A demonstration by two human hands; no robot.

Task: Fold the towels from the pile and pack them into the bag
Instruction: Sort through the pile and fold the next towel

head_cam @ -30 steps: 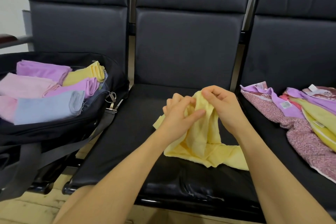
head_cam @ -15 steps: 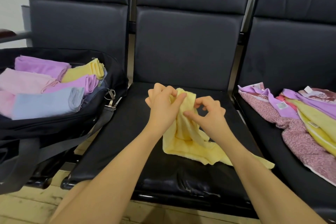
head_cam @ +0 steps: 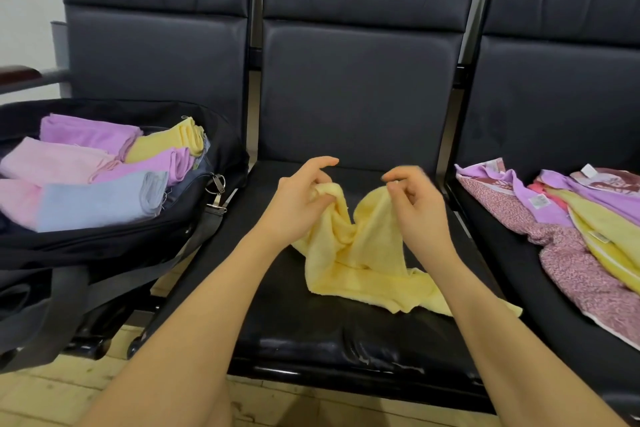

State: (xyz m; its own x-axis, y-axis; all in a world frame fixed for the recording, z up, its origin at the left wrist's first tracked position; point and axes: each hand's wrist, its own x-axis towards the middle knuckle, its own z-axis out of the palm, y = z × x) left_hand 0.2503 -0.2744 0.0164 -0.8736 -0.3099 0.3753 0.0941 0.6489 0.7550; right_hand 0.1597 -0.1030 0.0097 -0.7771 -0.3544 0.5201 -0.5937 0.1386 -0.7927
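Note:
A crumpled yellow towel [head_cam: 360, 263] lies on the middle black seat [head_cam: 332, 340], its top edge lifted. My left hand [head_cam: 298, 204] pinches one upper part of the towel. My right hand [head_cam: 415, 208] pinches another upper part a little to the right. The towel sags in a V between the two hands. On the left seat stands an open black bag [head_cam: 114, 246] holding several folded towels in purple, pink, yellow and blue. On the right seat lies the pile of unfolded towels [head_cam: 575, 229], purple, yellow and patterned pink.
Three black seats with high backs stand in a row. A grey bag strap [head_cam: 69, 302] and metal clip [head_cam: 216, 191] hang off the left seat's front. A wooden armrest [head_cam: 17, 74] shows at far left. Pale wooden floor lies below the seats.
Both hands were bunched together on the yellow towel; they have now moved apart along its top edge, spreading it sideways.

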